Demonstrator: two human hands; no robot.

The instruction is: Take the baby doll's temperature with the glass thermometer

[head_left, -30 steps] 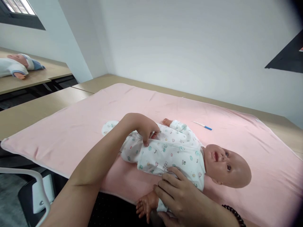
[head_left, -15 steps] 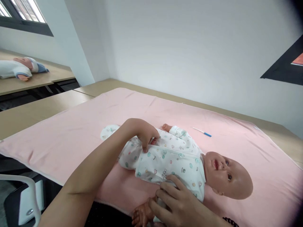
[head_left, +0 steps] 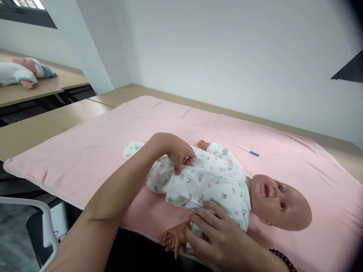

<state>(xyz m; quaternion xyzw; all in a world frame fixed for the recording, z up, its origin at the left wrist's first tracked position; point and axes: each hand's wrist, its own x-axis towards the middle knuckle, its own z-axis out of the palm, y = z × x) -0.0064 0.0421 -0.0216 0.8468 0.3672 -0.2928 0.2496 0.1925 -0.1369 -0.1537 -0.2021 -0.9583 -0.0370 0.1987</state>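
A bald baby doll (head_left: 280, 202) lies on its back, its head to the right, dressed in a white printed baby shirt (head_left: 210, 181) with snap buttons. Bent over the lower front of the shirt, my left hand (head_left: 181, 153) is closed, thumb and fingers on the cloth at a gap in the front; a reddish patch shows between them. My right hand (head_left: 217, 236) is wrapped around the sleeve of the doll's near arm. The doll's open hand (head_left: 173, 238) sticks out beyond my fingers. My left forearm covers part of the doll's legs.
A pink blanket (head_left: 113, 158) covers much of the wooden table (head_left: 56, 124). Beyond the doll's far arm lies a thin thermometer-like stick with a blue end (head_left: 253, 153). Another doll (head_left: 27, 71) in a cap lies on a table at far left. A white chair frame (head_left: 47, 215) stands lower left.
The view has tilted and shifted slightly, so the doll appears a little higher and further right. Both hands keep their places on the shirt and the near sleeve.
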